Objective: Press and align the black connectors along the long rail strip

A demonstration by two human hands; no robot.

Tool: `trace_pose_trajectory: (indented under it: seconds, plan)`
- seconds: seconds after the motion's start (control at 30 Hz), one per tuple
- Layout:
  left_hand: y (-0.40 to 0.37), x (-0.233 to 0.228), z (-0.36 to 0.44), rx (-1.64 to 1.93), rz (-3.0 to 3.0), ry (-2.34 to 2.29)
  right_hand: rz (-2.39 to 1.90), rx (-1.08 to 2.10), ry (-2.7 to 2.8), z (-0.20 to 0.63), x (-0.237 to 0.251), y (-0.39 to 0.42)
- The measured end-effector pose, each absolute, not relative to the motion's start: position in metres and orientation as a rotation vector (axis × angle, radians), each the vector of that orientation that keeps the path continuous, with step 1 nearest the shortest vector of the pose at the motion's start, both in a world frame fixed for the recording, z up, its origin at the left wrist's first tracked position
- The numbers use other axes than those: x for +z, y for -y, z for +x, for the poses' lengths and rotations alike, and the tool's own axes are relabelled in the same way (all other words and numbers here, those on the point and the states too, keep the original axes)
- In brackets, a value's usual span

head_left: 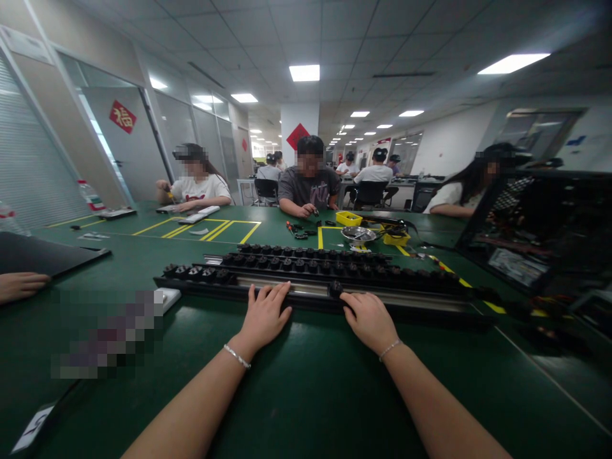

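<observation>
Two bare forearms reach in from the near edge of the green tabletop point(306, 395), each wrist wearing a thin bracelet. The left hand point(264, 314) lies palm down with its fingers spread and flat, the fingertips resting on the near edge of a long black rail point(382, 294) that runs across the table in front of the person. It grips nothing. The right hand point(369, 319) also lies palm down just to the right, its fingers curled up against a small black knob point(336, 288) seated in the rail's pale metal channel; whether it actually pinches the knob cannot be told.

More black knobs point(196, 272) sit in a row at the rail's left end. A second rail point(306, 256), lined with the same knobs, lies just behind the first and parallel to it.

Toward the far edge stand a yellow tray point(349, 218) and a metal bowl point(358, 235), near a seated person in a grey shirt point(308, 186). At the left edge another person's hand point(19, 285) rests on the tabletop beside a dark flat panel point(43, 255). An open black computer case point(545, 233) stands at the right edge.
</observation>
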State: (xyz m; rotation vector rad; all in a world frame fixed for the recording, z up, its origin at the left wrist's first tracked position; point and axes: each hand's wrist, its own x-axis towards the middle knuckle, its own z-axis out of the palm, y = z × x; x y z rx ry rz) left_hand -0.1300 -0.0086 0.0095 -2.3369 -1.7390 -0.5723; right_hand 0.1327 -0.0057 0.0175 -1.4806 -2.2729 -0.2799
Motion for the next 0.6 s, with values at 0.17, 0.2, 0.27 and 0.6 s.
trace_pose_trajectory:
  seconds: [0.17,0.2,0.27,0.6]
  plan:
    - [0.0083,0.009,-0.1303,-0.588,-2.342,1.738,-1.481,-0.32,2.258,0.1349,0.0162,0.0048]
    - [0.0083,0.009,-0.1303,-0.589,-2.342,1.739,-1.482,-0.326,2.254,0.1354,0.0161,0.0048]
    - [0.0083,0.009,-0.1303,-0.588,-2.342,1.739,-1.484,-0.335,2.244,0.1364,0.0162,0.0049]
    - [0.0063,0.0059,-0.1311,-0.565,-2.32,1.747,-1.512,-0.287,2.146,0.1361,0.017,0.0079]
